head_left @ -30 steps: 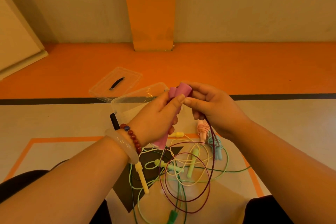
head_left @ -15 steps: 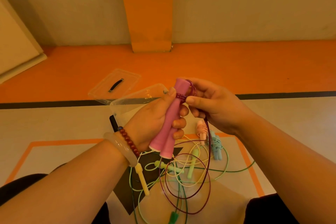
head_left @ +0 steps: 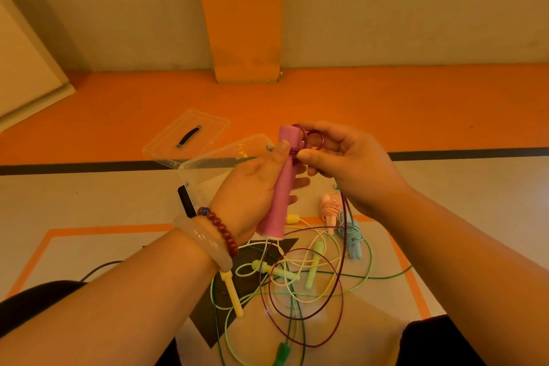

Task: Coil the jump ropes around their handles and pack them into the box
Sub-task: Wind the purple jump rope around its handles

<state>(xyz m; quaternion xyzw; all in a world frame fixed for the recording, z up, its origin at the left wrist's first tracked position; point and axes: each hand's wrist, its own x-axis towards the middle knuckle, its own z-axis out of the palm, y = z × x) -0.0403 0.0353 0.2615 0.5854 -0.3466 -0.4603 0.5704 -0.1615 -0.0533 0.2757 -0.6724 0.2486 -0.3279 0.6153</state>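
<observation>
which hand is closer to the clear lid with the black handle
Left. The left hand, gripping the pink cylindrical handles, is right of the clear plastic lid; the right hand is farther right, pinching the purple rope.

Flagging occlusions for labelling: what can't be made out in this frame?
Head view:
Inside of the clear plastic box: behind the left hand.
Count of pink foam handles: buried in that hand's grip.
Wraps of dark purple rope: partly under fingertips of the right hand.
Lower end of the green handle: cut off by the bottom edge.
</observation>
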